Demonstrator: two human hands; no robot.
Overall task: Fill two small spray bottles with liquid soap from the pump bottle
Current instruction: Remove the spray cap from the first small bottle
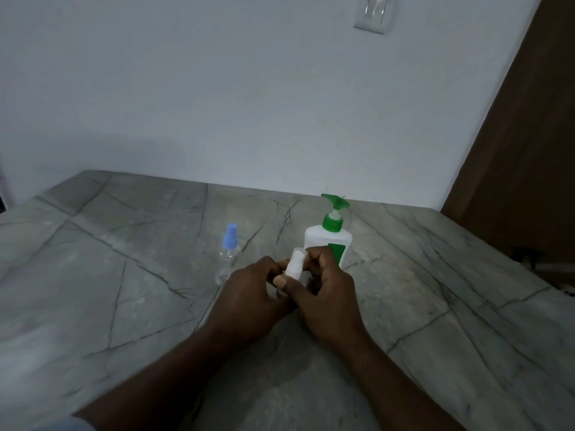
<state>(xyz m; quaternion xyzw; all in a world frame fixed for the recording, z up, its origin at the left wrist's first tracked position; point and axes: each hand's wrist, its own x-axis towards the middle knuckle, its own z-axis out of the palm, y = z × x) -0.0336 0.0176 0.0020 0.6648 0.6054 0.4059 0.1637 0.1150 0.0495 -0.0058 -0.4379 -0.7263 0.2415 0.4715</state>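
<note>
A small clear plastic spray bottle with a pale blue spray head (229,251) stands upright and capped at the left of a grey veined stone countertop (93,275), untouched and apart from the hands. At centre, a person's left hand (249,290) curls round the lower part of a second small spray bottle with a white spray head (294,265), whose body is almost wholly hidden behind the fingers. The right hand (326,293) closes on the same bottle from the other side, thumb laid across the front below the white head. The bottle is slightly tilted; whether its base rests on the counter cannot be told. Just behind it stands a white plastic pump bottle with a green pump and green label (328,241), upright, spout turned toward the left. A brown wooden panel (513,135) edges the scene at right.

The step in hand appears to be unscrewing the white head so that soap can go in; whether the thread has loosened is not visible. Done well, the left hand holds the body firmly without squeezing the thin plastic, and the right turns the head at its collar rather than tugging it. The head then likely lifts straight up so any dip tube clears the neck, and the open bottle stays upright, near the green spout.
</note>
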